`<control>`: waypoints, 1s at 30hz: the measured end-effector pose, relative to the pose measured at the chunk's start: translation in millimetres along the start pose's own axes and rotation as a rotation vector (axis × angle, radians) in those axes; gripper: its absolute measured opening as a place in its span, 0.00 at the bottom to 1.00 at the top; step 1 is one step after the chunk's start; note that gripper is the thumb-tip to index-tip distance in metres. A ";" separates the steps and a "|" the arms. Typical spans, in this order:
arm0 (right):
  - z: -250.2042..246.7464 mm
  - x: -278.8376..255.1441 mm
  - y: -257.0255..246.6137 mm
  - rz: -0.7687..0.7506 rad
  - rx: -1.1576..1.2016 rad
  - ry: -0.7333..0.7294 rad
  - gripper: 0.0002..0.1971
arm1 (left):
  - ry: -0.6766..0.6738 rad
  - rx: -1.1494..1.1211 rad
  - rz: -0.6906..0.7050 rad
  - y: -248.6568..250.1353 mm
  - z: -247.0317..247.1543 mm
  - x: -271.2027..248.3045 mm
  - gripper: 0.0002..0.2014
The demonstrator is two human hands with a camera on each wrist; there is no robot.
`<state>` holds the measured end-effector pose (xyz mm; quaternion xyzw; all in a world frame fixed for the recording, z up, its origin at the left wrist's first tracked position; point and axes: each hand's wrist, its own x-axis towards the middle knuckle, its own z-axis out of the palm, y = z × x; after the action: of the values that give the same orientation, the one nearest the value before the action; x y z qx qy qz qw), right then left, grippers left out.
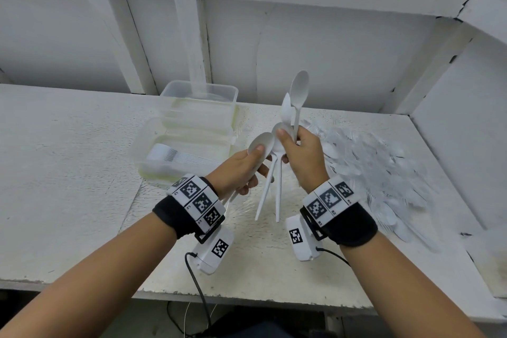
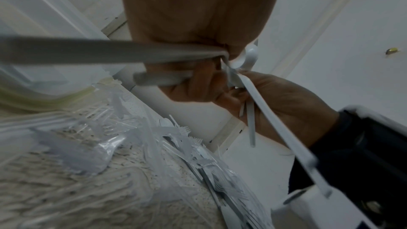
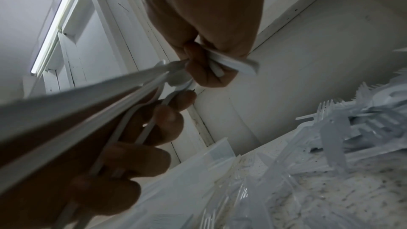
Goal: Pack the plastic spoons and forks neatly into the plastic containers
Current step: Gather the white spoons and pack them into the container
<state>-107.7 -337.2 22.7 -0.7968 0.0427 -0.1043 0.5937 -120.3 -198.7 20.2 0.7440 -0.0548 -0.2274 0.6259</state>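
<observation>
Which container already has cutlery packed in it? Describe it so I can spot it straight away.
Start at the white table and look left of the two raised hands. Two clear plastic containers sit there, one behind the other. The one you want is the nearer container, close to the left hand: it holds a neat row of white forks, while the farther container by the wall looks empty.
</observation>
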 end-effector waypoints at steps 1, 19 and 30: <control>-1.0 -0.4 -0.6 0.000 -0.001 0.002 0.18 | 0.010 0.010 -0.001 -0.2 -0.8 0.7 0.19; 3.8 -9.2 -0.8 -0.067 0.068 -0.033 0.03 | -0.205 -0.603 -0.024 -2.8 7.7 9.0 0.23; -1.4 -5.5 -0.2 -0.070 -0.074 -0.097 0.11 | -0.148 -0.553 -0.006 -3.9 10.0 12.1 0.15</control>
<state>-113.4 -337.4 22.7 -0.8234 -0.0100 -0.0846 0.5610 -114.5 -211.4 12.1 0.5267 -0.0340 -0.2894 0.7986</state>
